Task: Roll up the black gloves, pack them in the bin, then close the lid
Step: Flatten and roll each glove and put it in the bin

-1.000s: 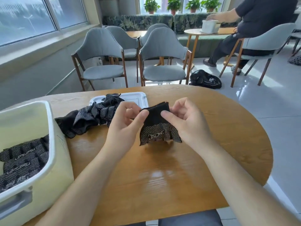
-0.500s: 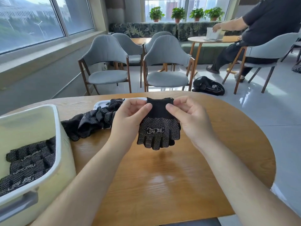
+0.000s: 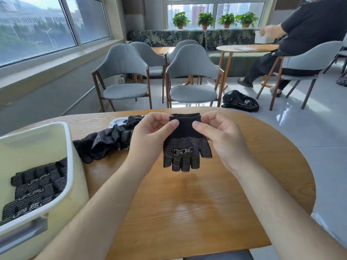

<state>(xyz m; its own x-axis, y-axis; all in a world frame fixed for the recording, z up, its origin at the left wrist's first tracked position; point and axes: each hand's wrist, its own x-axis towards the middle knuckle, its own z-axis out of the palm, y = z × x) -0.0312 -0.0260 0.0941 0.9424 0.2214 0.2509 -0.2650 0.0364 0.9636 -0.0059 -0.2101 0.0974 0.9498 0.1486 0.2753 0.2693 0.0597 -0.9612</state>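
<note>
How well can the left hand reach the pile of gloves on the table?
Probably yes: the pile lies just beside the left hand, nothing between them, but that hand is pinching the held glove.

1. The glove [image 3: 186, 147], black with white dots and a white logo, hangs cuff up and fingers down above the table [image 3: 206, 203]. The left hand [image 3: 150, 136] and right hand [image 3: 223, 136] pinch its cuff.
2. A heap of gloves [image 3: 109, 139] lies crumpled beside the bin, partly over the lid.
3. The bin [image 3: 69, 147], pale and open, stands at the table's left with packed gloves [image 3: 37, 184] inside.
4. The lid [image 3: 117, 121], white, lies flat and is mostly covered.
</note>
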